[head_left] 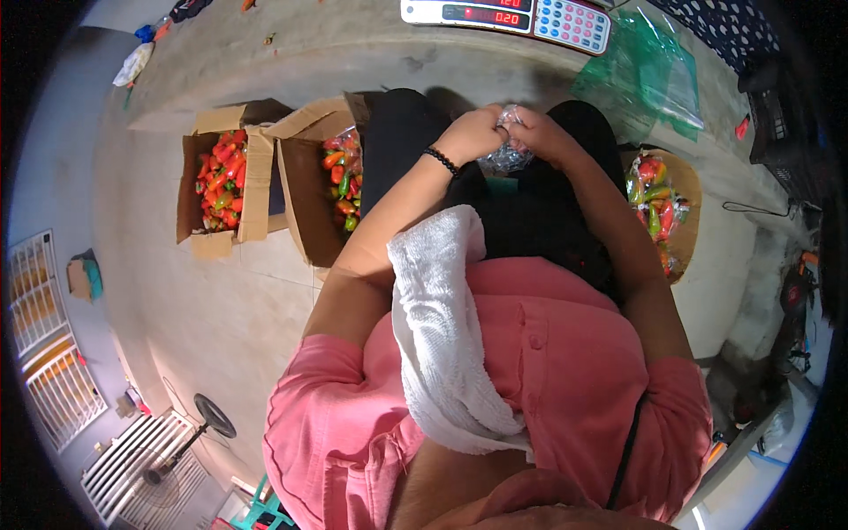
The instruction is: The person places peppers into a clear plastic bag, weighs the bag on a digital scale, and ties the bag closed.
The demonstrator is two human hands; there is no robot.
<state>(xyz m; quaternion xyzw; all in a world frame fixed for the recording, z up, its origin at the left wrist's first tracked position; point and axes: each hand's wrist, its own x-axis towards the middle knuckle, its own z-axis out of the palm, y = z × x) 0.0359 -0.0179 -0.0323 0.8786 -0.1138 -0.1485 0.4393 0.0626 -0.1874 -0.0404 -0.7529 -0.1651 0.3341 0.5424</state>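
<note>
Nearest the camera, a white towel [442,327] hangs loose down the front of the pink shirt [565,353]; if the person bends further, its end could swing toward the lap and get in the way. Beyond it, above the dark trousers [530,221], the left hand [474,134] and right hand [537,137] meet close together, fingers closed on the upper part of a crumpled clear plastic bag [510,157] held between the knees; what it contains, if anything, I cannot tell. Such thin film would likely tear or slip if pulled unevenly, and with the fingers so crowded, one hand may block the other. The beaded bracelet [442,162] on the left wrist might snag it too. Just beside the left leg stands a cardboard box [300,208] of red, orange and green peppers; a knee knocking its raised flap could tip it. By the right leg, bagged peppers [655,199] fill another box, and an elbow swung outward might catch them. Farther ahead, green plastic bags [636,66] spread near the digital scale [503,18]; if one slid onto it, the reading could be thrown off.
</note>
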